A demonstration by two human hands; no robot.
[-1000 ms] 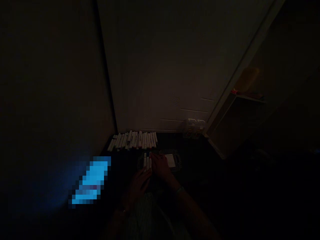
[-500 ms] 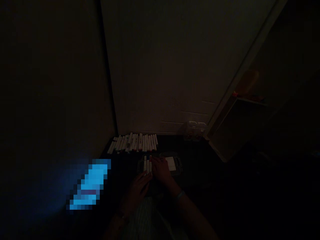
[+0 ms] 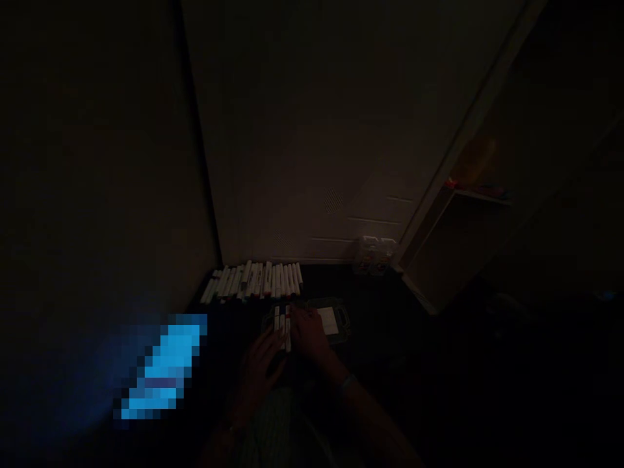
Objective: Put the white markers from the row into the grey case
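An open clear plastic case lies on the dark surface in front of me, with a pale rectangular sheet in its right half. A few white markers lie side by side in the left half. My right hand is closed, its fingertips at the upper part of the rightmost white marker, which shows a reddish band. From the lower left, my left hand reaches with fingers stretched out to the lower ends of the markers. Dim light hides the exact finger contact.
Behind the case, a row of many white markers lies along the wall. Clear plastic packages stand at the back right beside a board-like panel. A bright blue, pixelated screen glows at left.
The rightmost marker sits lower, its bottom end sticking out towards me. My left fingers have spread and drawn back slightly from it. The whole view has shifted a little.
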